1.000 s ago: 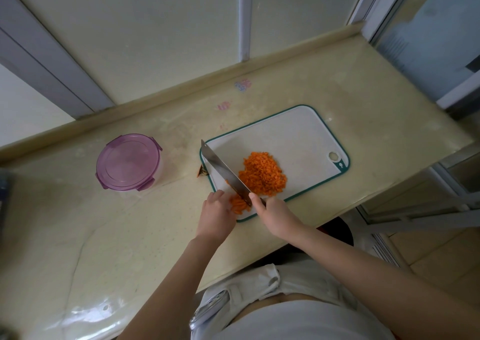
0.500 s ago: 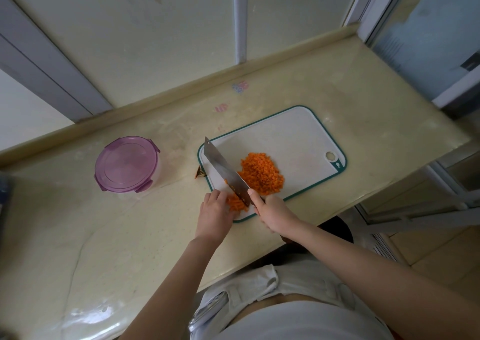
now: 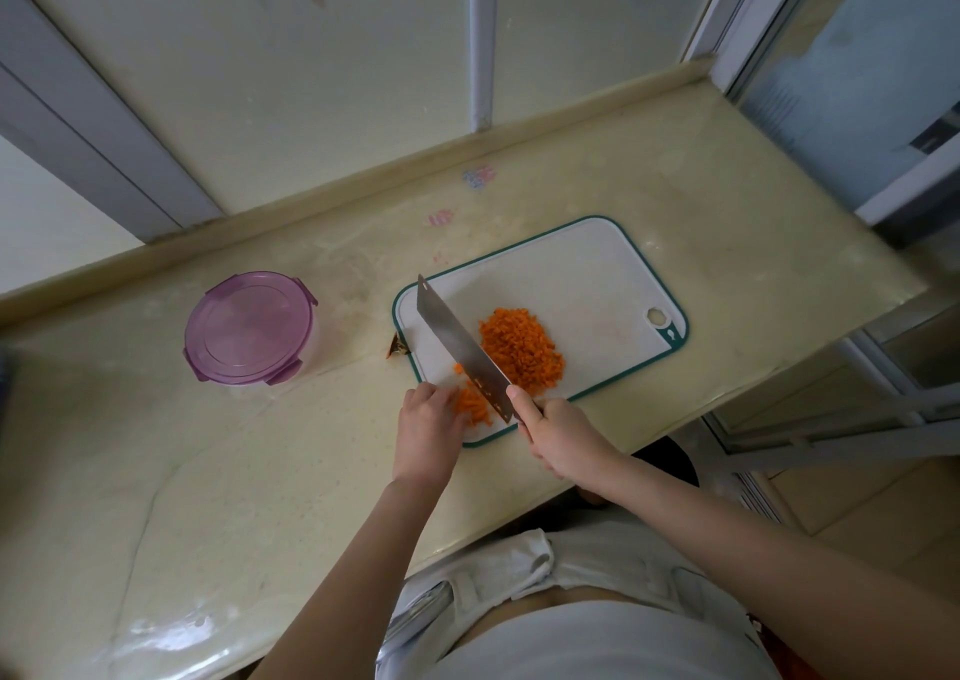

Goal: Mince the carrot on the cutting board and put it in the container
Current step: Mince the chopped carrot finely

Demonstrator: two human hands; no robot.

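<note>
Head camera: right hand grips the knife; left hand, fingers curled, pins carrot at the near corner of the board, beside the blade. A slip could nick fingertips or flick bits off the desk, well apart from the lidded container.

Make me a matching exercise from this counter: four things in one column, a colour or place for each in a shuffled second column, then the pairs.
Things
1. container
2. knife
3. board
4. carrot

Descriptions
A. white with a green rim
B. held by the right hand
C. orange heap on the board
D. purple lid on, left of the board

Pairs: 1-D, 2-B, 3-A, 4-C
</note>
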